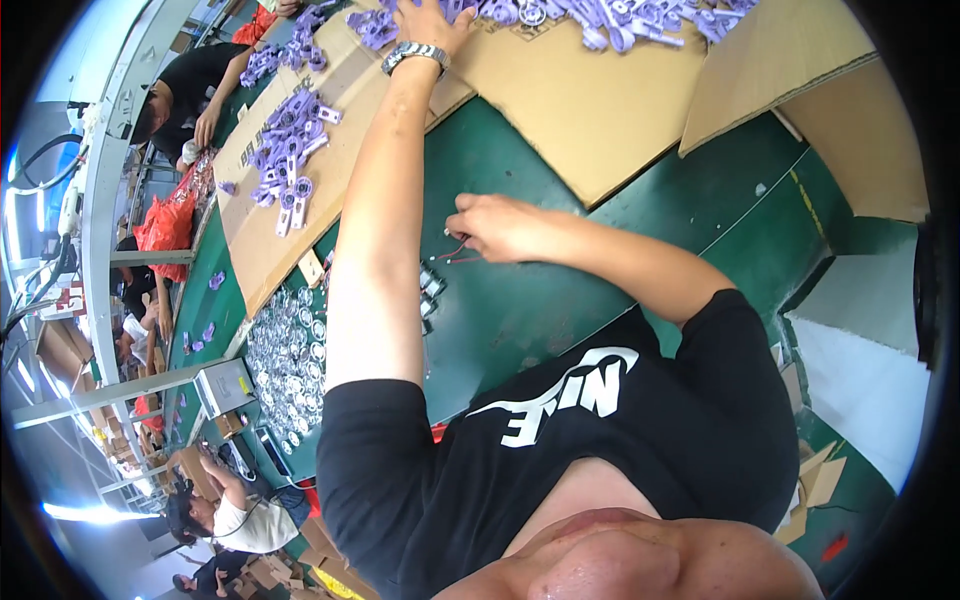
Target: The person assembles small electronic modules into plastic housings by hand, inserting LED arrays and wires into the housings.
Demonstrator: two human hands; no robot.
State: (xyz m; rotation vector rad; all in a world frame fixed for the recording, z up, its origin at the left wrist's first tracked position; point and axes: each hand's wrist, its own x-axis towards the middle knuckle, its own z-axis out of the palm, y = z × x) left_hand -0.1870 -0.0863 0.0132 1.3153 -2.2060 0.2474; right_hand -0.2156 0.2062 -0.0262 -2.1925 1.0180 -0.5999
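My left hand (432, 28) reaches to the far edge of the bench, its thumb apart from the fingers, among small purple-and-white plastic parts (630, 18). The upper edge of the picture cuts off some fingertips. Nearer and to the right, the fingers of my right hand (500, 228) are pinched together over the green bench top. From them stick out thin red wires (460, 250) with small pale ends. What else lies inside that grip is hidden. Just left of the wires, small dark-and-silver parts (431, 287) lie beside my left forearm.
Flat cardboard (570, 110) covers the far bench, with another purple-and-white heap (285, 155) to the left. Many round clear-and-silver pieces (285, 350) lie left of my arm. An open carton (850, 130) stands at right. Co-workers (200, 85) sit along the left, near a red bag (165, 230).
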